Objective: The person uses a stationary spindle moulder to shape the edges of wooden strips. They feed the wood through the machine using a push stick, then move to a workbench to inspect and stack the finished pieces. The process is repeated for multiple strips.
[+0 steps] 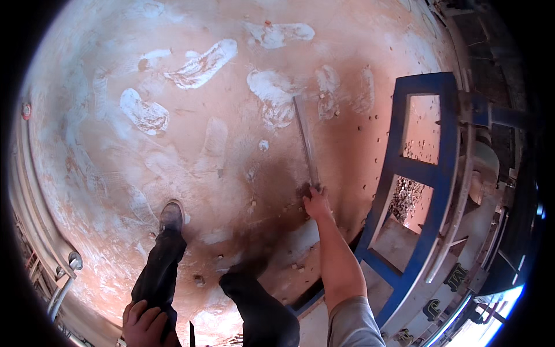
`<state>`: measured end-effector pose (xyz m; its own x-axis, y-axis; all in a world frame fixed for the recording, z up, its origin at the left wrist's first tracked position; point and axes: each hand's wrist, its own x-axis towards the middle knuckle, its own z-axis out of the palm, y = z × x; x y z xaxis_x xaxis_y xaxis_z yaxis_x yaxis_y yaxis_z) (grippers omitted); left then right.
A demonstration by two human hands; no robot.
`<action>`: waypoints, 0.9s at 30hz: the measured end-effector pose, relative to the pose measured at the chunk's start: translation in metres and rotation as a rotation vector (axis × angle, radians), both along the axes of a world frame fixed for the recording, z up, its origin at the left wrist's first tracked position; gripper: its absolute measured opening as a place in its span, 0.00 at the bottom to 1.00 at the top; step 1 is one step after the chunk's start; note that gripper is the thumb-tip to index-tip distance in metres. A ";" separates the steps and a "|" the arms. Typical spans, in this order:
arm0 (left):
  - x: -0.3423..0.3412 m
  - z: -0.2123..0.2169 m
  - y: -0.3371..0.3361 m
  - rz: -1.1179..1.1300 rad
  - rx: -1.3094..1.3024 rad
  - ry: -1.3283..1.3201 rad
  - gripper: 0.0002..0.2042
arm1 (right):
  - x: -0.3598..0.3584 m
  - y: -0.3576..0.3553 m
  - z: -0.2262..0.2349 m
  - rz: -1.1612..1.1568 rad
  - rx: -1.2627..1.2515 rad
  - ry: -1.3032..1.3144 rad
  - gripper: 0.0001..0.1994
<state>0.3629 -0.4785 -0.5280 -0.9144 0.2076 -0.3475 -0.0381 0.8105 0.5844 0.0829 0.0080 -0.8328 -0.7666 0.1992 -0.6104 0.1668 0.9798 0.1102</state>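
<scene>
My right hand (317, 205) reaches out over the dusty floor. Its fingers are closed on the near end of a long, narrow, straight metal bar (304, 136), grey with a dark edge. From there the bar runs away from me and ends beside a white smeared patch (270, 92) on the floor. Low at the left, my left hand (144, 325) lies over my dark trouser leg with its fingers apart, holding nothing. One dark shoe (171, 216) stands on the floor just ahead of that leg.
A blue metal frame (400, 165) with rectangular openings stands at the right, with small bits scattered in and around it. Long bars or pipes (40, 202) line the left edge. Little chunks (199, 280) lie about the brown floor (191, 144), among white footprint-like marks.
</scene>
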 end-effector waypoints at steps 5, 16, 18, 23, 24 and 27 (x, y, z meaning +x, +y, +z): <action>-0.028 -0.011 0.005 -0.001 0.026 -0.048 0.20 | -0.019 0.027 -0.066 0.013 -0.120 -0.037 0.26; -0.044 -0.018 0.013 -0.023 0.011 -0.042 0.20 | 0.035 -0.031 -0.003 -0.163 -0.347 0.367 0.16; -0.035 -0.019 0.014 -0.002 0.013 -0.061 0.19 | 0.044 -0.052 0.032 -0.597 -0.589 0.280 0.13; -0.018 -0.019 0.017 0.074 0.070 -0.002 0.17 | 0.088 -0.091 0.152 -0.901 -0.884 -0.104 0.10; -0.016 -0.012 0.018 0.063 0.060 -0.011 0.20 | 0.107 -0.099 0.184 -0.852 -0.836 -0.142 0.11; -0.019 0.026 0.028 -0.037 -0.122 0.075 0.35 | 0.184 -0.117 0.301 -0.209 -0.686 -0.015 0.16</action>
<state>0.3440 -0.4505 -0.5021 -0.9314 0.2015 -0.3030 0.0329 0.8759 0.4813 0.2674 -0.1093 -0.5317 -0.7447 -0.0915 -0.6610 0.3619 0.7768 -0.5153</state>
